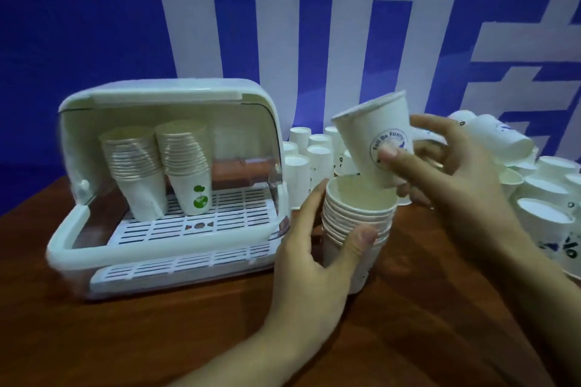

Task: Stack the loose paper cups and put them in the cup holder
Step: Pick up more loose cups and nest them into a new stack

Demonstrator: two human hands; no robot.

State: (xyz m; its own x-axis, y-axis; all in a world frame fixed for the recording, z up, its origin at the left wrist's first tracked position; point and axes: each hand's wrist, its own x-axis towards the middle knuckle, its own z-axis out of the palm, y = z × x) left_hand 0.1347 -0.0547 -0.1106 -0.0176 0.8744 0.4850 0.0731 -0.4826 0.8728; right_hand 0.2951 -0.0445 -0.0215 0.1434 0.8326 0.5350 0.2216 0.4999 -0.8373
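My left hand grips a stack of nested white paper cups, upright on the wooden table. My right hand pinches a single paper cup with a round blue logo, tilted, its base just above the stack's open mouth. The white cup holder stands at the left with its lid up. Two leaning stacks of cups sit inside it on the slotted tray.
Several loose cups stand upside down behind the stack. Several more cups crowd the right side, some upright, some lying over. The brown table runs to the front. A blue and white banner hangs behind.
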